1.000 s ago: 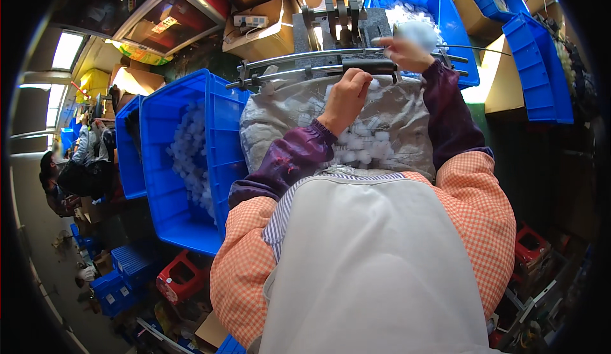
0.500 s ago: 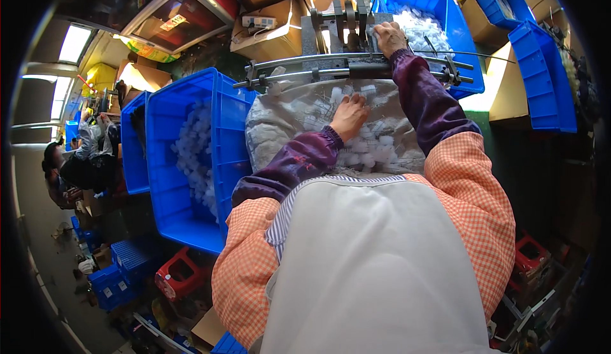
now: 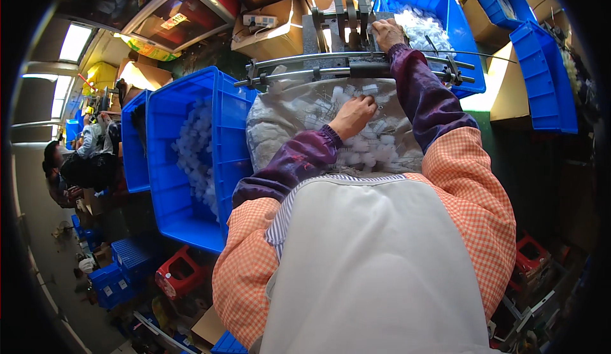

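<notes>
My left hand (image 3: 354,116) hovers low over a grey cloth (image 3: 270,121) strewn with small white plastic pieces (image 3: 366,153) and thin metal pins. Its fingers are drawn together at the tips; whatever they pinch is too small to make out. Farther off, my right hand (image 3: 388,34) bends its fingers over the right side of a dark metal bench machine (image 3: 347,29). What lies under those fingertips is hidden. Two steel rods (image 3: 305,74) run across the machine's near side, between it and the cloth.
Left of the cloth a large blue crate (image 3: 184,220) holds white pieces. Another blue bin (image 3: 468,42) with white pieces stands behind my right hand. Cardboard boxes (image 3: 270,35) sit beyond the machine. A red stool (image 3: 178,274) is at lower left; another person (image 3: 86,160) works far left.
My left hand has shifted slightly to the right, and its fingers have come closer together. My right hand has moved only a little on the machine.
</notes>
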Demonstrator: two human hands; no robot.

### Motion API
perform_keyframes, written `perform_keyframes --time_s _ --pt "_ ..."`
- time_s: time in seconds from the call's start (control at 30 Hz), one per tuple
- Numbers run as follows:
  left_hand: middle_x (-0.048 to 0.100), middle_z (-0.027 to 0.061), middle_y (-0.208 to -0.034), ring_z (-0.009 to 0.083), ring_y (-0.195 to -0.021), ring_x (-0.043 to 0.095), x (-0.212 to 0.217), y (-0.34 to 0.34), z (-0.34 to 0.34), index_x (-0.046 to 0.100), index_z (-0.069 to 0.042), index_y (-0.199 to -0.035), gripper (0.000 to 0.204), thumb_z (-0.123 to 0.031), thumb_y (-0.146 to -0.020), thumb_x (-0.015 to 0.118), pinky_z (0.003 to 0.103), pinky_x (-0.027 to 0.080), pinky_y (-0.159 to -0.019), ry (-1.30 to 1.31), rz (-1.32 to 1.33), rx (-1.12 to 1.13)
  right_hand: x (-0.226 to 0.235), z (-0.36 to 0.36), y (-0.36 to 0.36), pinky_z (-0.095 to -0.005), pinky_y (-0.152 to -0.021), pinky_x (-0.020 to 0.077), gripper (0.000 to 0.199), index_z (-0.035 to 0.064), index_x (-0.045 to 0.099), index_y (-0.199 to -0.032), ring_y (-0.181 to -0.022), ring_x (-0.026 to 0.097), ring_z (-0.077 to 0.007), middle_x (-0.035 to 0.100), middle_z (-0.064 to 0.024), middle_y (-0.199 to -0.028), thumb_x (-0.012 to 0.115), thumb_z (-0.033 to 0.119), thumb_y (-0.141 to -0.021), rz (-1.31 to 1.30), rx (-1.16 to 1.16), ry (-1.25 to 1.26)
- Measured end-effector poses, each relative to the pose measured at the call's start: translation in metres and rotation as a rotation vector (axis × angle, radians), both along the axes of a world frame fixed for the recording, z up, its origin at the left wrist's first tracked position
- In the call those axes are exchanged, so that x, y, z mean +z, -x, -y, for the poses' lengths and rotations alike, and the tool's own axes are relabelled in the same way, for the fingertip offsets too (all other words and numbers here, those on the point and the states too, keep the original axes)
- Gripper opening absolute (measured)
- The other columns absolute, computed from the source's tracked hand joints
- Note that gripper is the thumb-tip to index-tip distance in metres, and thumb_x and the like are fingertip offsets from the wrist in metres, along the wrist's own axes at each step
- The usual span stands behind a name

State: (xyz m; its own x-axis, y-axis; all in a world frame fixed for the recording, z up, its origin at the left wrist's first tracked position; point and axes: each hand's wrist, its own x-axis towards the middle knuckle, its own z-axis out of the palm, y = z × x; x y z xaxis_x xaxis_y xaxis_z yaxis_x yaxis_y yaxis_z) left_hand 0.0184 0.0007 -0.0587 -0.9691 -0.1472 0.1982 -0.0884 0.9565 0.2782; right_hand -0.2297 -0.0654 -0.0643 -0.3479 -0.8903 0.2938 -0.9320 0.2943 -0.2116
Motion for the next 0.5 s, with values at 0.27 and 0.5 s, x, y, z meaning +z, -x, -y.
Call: perform_keyframes --time_s 0.27,0.5 --pt "0.052 0.0111 -0.100 0.0277 -0.088 0.056 0.017 0.000 -0.012 0.050 -0.007 -0.110 0.035 0.001 -0.077 0.049 0.034 0.048 -0.073 -0.197 -0.023 0.063 0.019 -0.010 0.000 -0.0466 -0.094 0.0265 0.026 0.0211 0.062 -0.104 -0.111 0.045 -0.0216 0.058 -0.0003 -0.108 0.050 0.032 -0.083 0.015 -0.208 -0.220" --pt "0.050 0.0118 -0.106 0.0296 -0.083 0.058 0.023 0.003 -0.018 0.050 -0.008 -0.108 0.031 -0.003 -0.079 0.055 0.035 0.049 -0.068 -0.231 -0.322 0.004 0.022 -0.030 -0.014 -0.0447 -0.094 0.0254 0.035 0.0124 0.061 -0.102 -0.113 0.037 -0.0275 0.050 -0.0088 -0.113 0.054 0.033 -0.075 -0.001 -0.252 -0.160"
